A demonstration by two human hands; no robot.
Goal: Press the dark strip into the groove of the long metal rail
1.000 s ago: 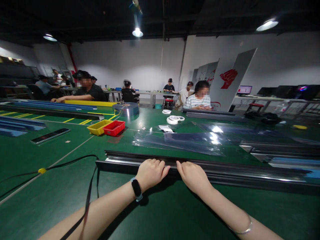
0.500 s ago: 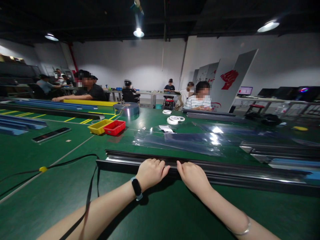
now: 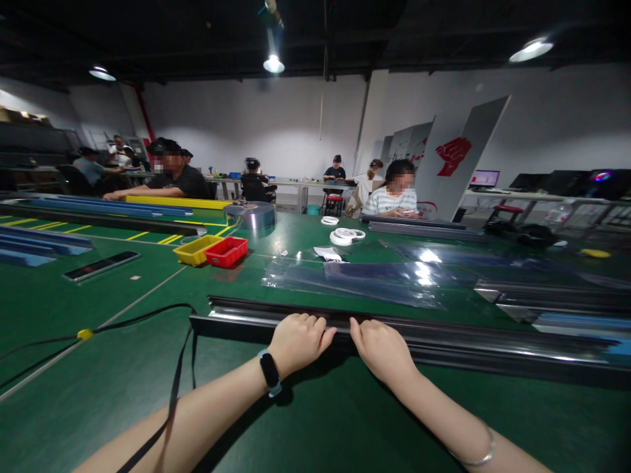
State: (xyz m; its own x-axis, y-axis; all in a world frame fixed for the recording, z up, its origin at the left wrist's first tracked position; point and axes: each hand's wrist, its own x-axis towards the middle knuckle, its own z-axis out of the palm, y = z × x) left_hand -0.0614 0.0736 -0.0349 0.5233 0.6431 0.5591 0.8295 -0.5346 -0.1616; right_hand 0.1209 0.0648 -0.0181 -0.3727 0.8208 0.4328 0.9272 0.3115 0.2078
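Observation:
A long black channel-shaped profile (image 3: 458, 338) lies across the green table in front of me, running from left of centre to the right edge. My left hand (image 3: 298, 338), with a dark-faced wristband (image 3: 269, 369) behind it, is closed over the profile's near wall, thumb pointing right. Close beside it, my right hand (image 3: 382, 345) grips the same wall with its thumb up against it. The fingertips of both hands are hidden inside the channel. A thin bangle (image 3: 486, 450) circles my right forearm.
Beyond the profile lie clear plastic sheets (image 3: 365, 282), white tape rolls (image 3: 345, 235), a yellow bin (image 3: 197, 250) and a red bin (image 3: 227, 251). A phone (image 3: 102, 265) and black strap (image 3: 175, 387) are at left. More dark profiles (image 3: 552, 299) lie right. Several people sit farther back.

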